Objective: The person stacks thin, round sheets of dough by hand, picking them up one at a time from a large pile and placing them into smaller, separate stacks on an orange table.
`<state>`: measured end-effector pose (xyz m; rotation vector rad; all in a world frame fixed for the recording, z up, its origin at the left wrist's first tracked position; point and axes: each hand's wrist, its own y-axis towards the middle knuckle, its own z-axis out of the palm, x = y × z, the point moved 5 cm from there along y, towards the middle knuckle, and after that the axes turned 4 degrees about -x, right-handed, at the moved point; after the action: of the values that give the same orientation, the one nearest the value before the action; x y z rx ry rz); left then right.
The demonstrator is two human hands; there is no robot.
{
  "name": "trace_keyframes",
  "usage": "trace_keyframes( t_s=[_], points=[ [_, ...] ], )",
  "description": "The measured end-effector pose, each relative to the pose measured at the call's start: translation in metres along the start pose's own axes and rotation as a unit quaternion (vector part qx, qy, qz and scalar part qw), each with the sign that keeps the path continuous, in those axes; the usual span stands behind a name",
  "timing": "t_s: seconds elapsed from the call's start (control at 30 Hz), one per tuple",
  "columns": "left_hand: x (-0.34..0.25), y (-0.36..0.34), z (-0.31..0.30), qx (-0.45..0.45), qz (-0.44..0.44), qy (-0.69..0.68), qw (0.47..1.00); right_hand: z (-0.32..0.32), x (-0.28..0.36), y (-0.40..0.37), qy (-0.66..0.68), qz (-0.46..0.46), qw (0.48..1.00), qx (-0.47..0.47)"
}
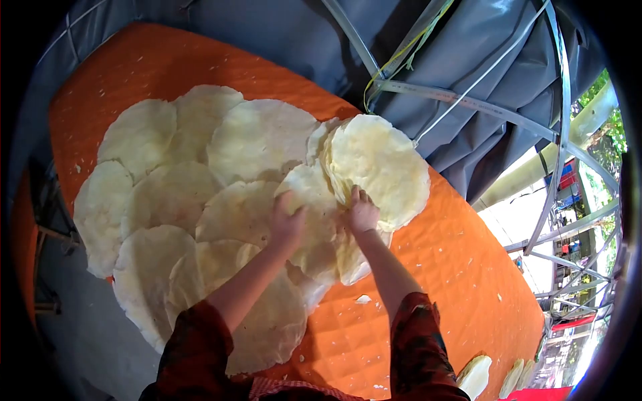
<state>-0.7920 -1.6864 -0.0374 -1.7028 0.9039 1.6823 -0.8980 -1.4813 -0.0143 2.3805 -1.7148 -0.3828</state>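
Thin, round, pale-yellow flatbreads [167,200] lie overlapping across an orange-covered table. My left hand [287,224] rests on one flatbread [244,214] in the middle of the spread, its thumb and fingers apart. At the right end, a pile of flatbreads [378,167] sits on top of the others. My right hand [362,214] is at the lower left edge of that pile, fingers bent over the rim and seemingly pinching it. How many layers it has hold of is hidden.
The orange table cover [435,247] carries scattered crumbs and a broken flake [363,299]. More flatbreads [475,377] lie at the near right corner. Beyond the far edge are grey tarpaulin [267,40] and metal frame bars [468,100].
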Motion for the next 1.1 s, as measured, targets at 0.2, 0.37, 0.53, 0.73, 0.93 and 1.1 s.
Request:
trace_keyframes(
  t_s=[0.2, 0.37, 0.53, 0.73, 0.93, 1.1],
  points=[
    [0.006, -0.043, -0.075, 0.062, -0.169, 0.075, 0.981, -0.082, -0.039, 0.048, -0.003, -0.09, 0.995, -0.036],
    [0.018, -0.035, -0.06, 0.105, -0.144, 0.1, 0.979, -0.188, 0.05, -0.043, 0.045, -0.148, 0.977, -0.148],
    [0.005, -0.038, -0.06, 0.098, -0.104, 0.127, 0.982, -0.073, 0.111, -0.124, 0.024, -0.14, 0.988, 0.056],
    [0.006, -0.047, -0.052, 0.17, -0.35, -0.151, 0.909, -0.1, 0.116, -0.128, 0.097, -0.103, 0.99, 0.023],
    [-0.022, -0.049, -0.047, 0.203, -0.349, -0.309, 0.861, -0.102, 0.112, -0.133, 0.229, -0.034, 0.972, 0.043],
    [-0.036, -0.054, -0.03, 0.22, -0.342, -0.369, 0.836, -0.096, 0.1, -0.127, 0.213, 0.119, 0.966, 0.086]
  ],
)
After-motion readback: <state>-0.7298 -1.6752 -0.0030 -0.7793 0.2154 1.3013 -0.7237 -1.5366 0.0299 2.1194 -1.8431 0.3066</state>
